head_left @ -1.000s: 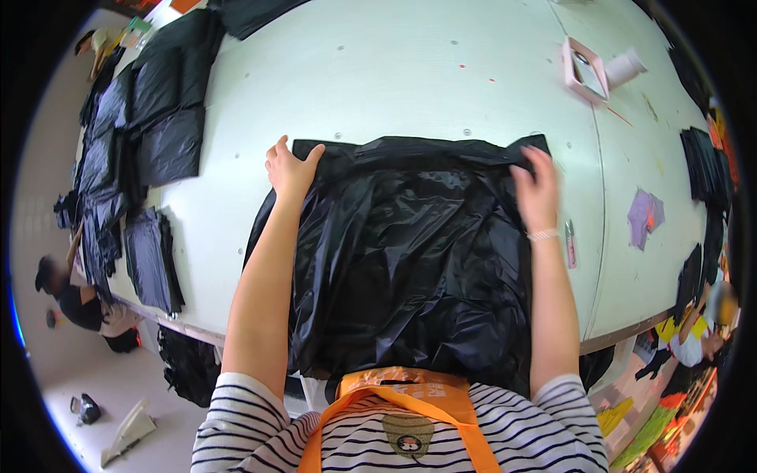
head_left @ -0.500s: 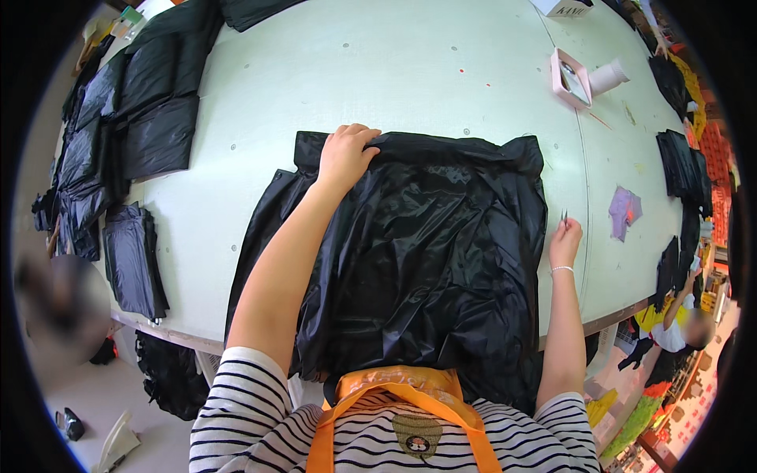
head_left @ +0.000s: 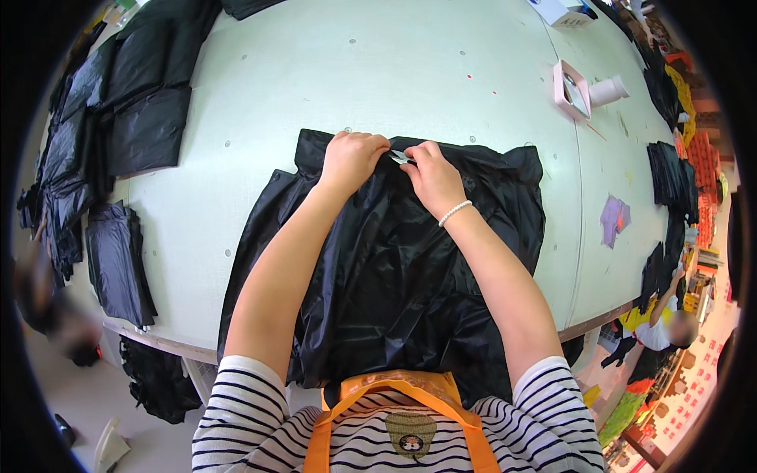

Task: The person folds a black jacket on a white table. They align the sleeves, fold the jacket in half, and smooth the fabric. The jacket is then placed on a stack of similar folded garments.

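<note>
The black garment (head_left: pixel 394 268) lies spread and creased on the table in front of me, its far edge turned away from my body and its near part reaching to my apron (head_left: pixel 471 441). My left hand (head_left: pixel 352 163) pinches that far edge, left of its middle, fingers drawn narrow over the fabric. My right hand (head_left: pixel 436 180) is closed on small metal snips (head_left: pixel 400 156), their tip beside my left fingertips at the edge; whether the blades are parted, I cannot tell. A beaded bracelet (head_left: pixel 455 212) circles my right wrist.

Around the garment runs the pale green table (head_left: pixel 378 87). To its right lies a lilac cloth scrap (head_left: pixel 612 222); farther off, a pink tray (head_left: pixel 559 88) sits beside a white cylinder (head_left: pixel 607 91), with a white box (head_left: pixel 561 13) beyond. On the left, a folded black stack (head_left: pixel 121 264) rests near the table's edge, below a larger black pile (head_left: pixel 146 130). At the far right, a co-worker (head_left: pixel 654 335) is partly visible past more dark cloth (head_left: pixel 672 183).
</note>
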Motion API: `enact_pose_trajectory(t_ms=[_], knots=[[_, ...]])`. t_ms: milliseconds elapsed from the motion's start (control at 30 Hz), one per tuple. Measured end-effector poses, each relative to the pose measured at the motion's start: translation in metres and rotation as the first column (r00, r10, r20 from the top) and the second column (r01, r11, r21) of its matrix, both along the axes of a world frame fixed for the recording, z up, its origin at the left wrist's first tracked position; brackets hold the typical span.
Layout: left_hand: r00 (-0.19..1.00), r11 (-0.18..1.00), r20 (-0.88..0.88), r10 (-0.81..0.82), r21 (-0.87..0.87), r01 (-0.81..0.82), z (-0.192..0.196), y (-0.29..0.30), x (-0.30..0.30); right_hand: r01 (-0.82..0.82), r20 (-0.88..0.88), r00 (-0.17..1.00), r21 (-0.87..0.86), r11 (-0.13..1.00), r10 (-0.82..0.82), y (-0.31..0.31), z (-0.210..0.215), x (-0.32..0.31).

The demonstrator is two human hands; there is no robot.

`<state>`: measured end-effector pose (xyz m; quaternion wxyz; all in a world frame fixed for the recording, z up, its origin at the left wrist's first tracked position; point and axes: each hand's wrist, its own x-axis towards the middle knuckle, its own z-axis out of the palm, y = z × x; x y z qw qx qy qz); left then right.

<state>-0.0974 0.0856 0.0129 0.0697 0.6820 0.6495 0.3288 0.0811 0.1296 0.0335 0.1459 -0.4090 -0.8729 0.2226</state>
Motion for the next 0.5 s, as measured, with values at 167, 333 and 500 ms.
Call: enact_pose_trajectory(t_ms=[167, 333, 500], knots=[[0.999, 0.999, 0.02, -0.029, 0.031, 0.028, -0.006, 0.003, -0.001, -0.008, -0.01, 1.0, -0.02, 1.0, 0.008, 0.005, -0.004, -0.006], [1.0, 0.992, 0.016, -0.008, 0.125, 0.006, -0.01, -0.001, -0.003, -0.038, -0.017, 0.999, 0.005, 0.999, 0.038, 0.007, -0.004, -0.01], [0.997, 0.982, 0.077, 0.014, 0.185, -0.028, 0.013, -0.024, 0.002, -0.022, -0.085, 0.996, -0.108, 0.994, 0.013, 0.01, -0.004, -0.013]])
